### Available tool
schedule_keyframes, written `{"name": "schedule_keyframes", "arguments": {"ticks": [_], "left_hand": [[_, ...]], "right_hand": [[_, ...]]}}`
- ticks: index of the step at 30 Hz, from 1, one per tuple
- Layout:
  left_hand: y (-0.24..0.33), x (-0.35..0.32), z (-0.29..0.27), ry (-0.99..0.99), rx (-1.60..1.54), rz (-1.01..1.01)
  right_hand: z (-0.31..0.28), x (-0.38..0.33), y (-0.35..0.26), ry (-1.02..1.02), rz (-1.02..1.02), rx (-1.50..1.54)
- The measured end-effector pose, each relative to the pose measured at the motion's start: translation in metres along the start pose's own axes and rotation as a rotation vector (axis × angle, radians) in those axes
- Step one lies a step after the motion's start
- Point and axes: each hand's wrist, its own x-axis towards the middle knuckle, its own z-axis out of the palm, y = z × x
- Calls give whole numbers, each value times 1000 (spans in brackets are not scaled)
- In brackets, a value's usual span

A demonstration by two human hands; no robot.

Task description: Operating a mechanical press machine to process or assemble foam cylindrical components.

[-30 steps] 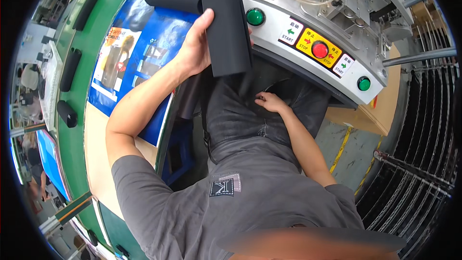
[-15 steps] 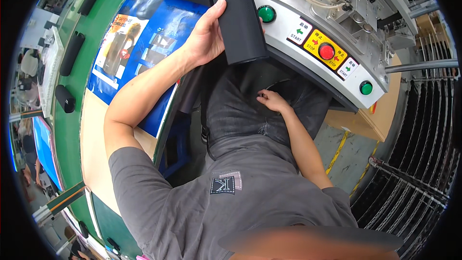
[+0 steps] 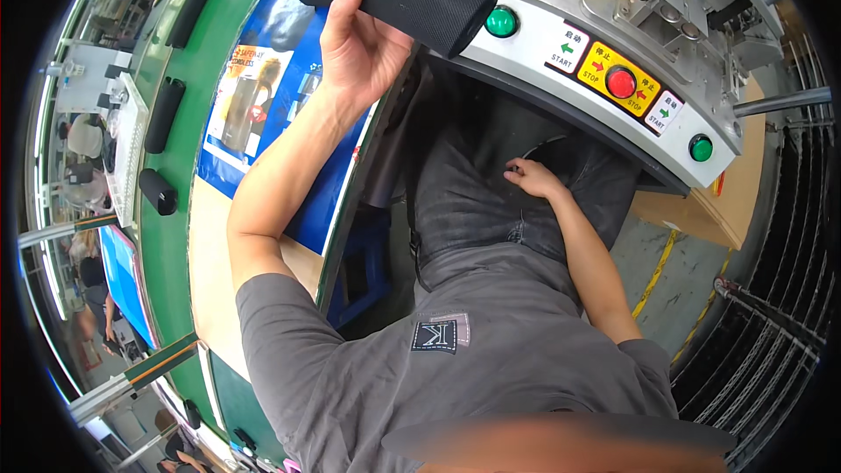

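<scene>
My left hand is closed around a long black bar with rounded edges and a finely textured surface, its thumb lying along the near side. The bar is held tilted above the blue printed sheet, and its right end is close to a green button on the machine's front panel. My right hand rests on my lap, its fingers loosely bent and slightly apart, with nothing visible in them.
Similar dark bars lie along the green belt at left. The metal machine at upper right carries a red button and a second green button. A black wire rack stands at far right.
The black bar has turned from pointing down toward me to lying more crosswise, showing its textured side, as my left wrist rotated. My right hand stays on my lap. The view has shifted slightly.
</scene>
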Motion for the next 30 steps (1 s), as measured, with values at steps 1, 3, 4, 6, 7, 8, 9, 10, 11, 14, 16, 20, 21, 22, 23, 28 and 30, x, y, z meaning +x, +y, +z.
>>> {"name": "schedule_keyframes", "arguments": {"ticks": [1,3,4,6,7,8,9,10,11,14,16,20,21,22,23,28,30], "left_hand": [[0,0,2,8,1,7],[1,-1,6,19,2,20],[1,-1,8,23,2,24],[-1,-1,11,54,9,32],[-1,-1,12,69,12,36],[-2,-2,12,84,15,40],[-3,-3,12,101,9,32],[-1,-2,13,112,24,29],[1,-3,13,120,40,26],[23,0,19,96,179,81],[57,10,28,83,363,221],[144,65,45,107,1015,519],[157,86,46,79,1223,543],[163,107,46,-139,1435,541],[166,124,44,-311,1639,543],[145,184,33,-435,2305,196],[136,196,30,-467,2340,98]], "right_hand": [[0,0,0,2,-2,-11],[0,0,1,5,30,-50],[0,0,1,5,-6,-35],[0,0,1,4,0,-22],[0,-1,1,4,4,-16],[0,-1,1,9,41,-20],[0,-2,0,5,8,-10],[0,-2,0,2,14,-17],[-1,-2,-1,1,19,-22],[-1,0,-1,-7,18,-31],[-1,3,0,10,-7,-37],[2,10,7,16,-58,1],[4,11,9,12,-25,22],[4,13,11,34,-59,13],[4,14,13,21,-16,-30],[1,15,15,0,-10,89],[-1,11,12,9,21,91]]}}
